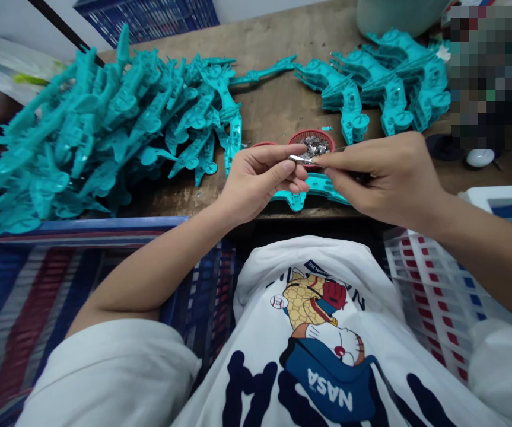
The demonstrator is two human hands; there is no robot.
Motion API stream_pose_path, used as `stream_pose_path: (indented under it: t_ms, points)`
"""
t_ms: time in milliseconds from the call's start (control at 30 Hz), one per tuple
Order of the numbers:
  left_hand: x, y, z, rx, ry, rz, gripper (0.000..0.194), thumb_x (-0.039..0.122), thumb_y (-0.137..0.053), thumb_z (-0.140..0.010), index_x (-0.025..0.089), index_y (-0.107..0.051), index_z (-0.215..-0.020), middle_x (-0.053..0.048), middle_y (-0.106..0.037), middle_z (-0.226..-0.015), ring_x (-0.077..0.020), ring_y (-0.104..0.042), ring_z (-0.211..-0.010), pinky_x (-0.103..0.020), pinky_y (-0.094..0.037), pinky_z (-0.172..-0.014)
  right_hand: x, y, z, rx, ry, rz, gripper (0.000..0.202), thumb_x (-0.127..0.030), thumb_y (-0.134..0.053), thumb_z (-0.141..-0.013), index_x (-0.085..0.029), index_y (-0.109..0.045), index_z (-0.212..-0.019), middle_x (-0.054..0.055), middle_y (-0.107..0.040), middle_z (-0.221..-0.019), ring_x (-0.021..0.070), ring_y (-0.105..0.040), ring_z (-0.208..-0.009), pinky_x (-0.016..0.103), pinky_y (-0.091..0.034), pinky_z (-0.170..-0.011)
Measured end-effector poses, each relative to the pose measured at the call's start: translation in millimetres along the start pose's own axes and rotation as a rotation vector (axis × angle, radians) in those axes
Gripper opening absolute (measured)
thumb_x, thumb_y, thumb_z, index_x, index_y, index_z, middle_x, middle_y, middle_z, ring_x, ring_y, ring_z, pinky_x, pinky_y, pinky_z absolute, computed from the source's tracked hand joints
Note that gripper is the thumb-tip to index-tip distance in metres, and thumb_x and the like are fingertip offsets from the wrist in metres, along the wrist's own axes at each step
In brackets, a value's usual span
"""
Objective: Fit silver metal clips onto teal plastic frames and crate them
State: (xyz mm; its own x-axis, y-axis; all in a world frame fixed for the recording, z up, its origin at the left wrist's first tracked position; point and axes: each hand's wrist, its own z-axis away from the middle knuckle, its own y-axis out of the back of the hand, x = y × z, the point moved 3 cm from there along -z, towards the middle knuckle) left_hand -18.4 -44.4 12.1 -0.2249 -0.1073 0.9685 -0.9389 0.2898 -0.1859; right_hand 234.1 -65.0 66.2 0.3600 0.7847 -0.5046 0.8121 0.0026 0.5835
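My left hand [256, 181] pinches a small, shiny silver metal piece [300, 159] between thumb and fingers. From the other side, the fingertips of my right hand [389, 175] are closed at the same piece's right end; whether they hold a second small part there cannot be made out. Just behind the fingers is a round red basket [332, 141] with many small metal parts [317, 144] in it. Below my hands, a teal plastic part [297, 200] lies at the table's near edge, partly hidden by them.
A large heap of teal plastic parts [117, 124] covers the table's left side. Stacked teal parts [389, 83] stand at the back right. A blue crate [149, 21] is behind; a white crate [433, 296] stands at my right, and striped cloth [28, 308] lies at my left.
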Motion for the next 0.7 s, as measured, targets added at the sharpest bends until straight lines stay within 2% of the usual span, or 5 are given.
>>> stream_pose_path:
  t_ms: [133, 233, 333, 433, 700]
  points:
    - [0.6, -1.5, 0.0, 0.019, -0.022, 0.003, 0.042, 0.052, -0.119, -0.101, 0.025, -0.097, -0.126, -0.001, -0.089, -0.091, -0.0262, -0.097, -0.086, -0.034, -0.085, -0.081, 0.0, -2.9, -3.2, -0.037, -0.253, -0.199, 0.023, -0.039, -0.086, -0.112, -0.025, -0.104, -0.109, 0.007, -0.092, -0.097, 0.0232, -0.08, -0.082, 0.031, -0.055, -0.068]
    - [-0.3, -1.8, -1.9, 0.008, -0.022, 0.006, 0.044, 0.055, -0.12, -0.1, 0.026, -0.098, -0.124, -0.001, -0.089, -0.091, -0.0257, -0.096, -0.086, -0.033, -0.085, -0.081, 5.6, -8.1, -3.8, -0.066, -0.404, -0.417, 0.023, -0.045, -0.097, -0.106, -0.023, -0.102, -0.108, 0.003, -0.081, -0.081, 0.0193, -0.07, -0.073, 0.028, -0.047, -0.06]
    - [-2.3, -0.3, -3.9, -0.008, -0.034, -0.008, 0.048, 0.059, -0.119, -0.099, 0.027, -0.098, -0.127, -0.001, -0.091, -0.095, -0.0256, -0.097, -0.088, -0.034, -0.085, -0.082, 14.6, -17.7, -1.7, -0.11, -0.58, -0.707, 0.024, -0.043, -0.106, -0.103, -0.02, -0.099, -0.109, -0.002, -0.062, -0.068, 0.0121, -0.051, -0.059, 0.025, -0.032, -0.053]
    - [-3.9, 2.9, -4.7, -0.004, -0.057, -0.024, 0.051, 0.063, -0.119, -0.1, 0.028, -0.097, -0.131, -0.002, -0.092, -0.097, -0.0261, -0.097, -0.091, -0.035, -0.085, -0.084, 19.8, -27.1, 0.6, -0.132, -0.738, -0.959, 0.028, -0.036, -0.111, -0.098, -0.018, -0.093, -0.11, -0.003, -0.059, -0.071, 0.0104, -0.045, -0.059, 0.025, -0.03, -0.051]
    - [-5.8, 11.2, -8.4, 0.044, -0.035, -0.039, 0.046, 0.053, -0.116, -0.104, 0.026, -0.095, -0.135, -0.002, -0.09, -0.095, -0.0281, -0.098, -0.095, -0.036, -0.085, -0.083, 15.3, -36.5, 3.0, -0.193, -0.838, -1.17, 0.032, -0.033, -0.108, -0.1, -0.019, -0.081, -0.11, -0.008, -0.051, -0.073, 0.0059, -0.033, -0.053, 0.021, -0.027, -0.048]
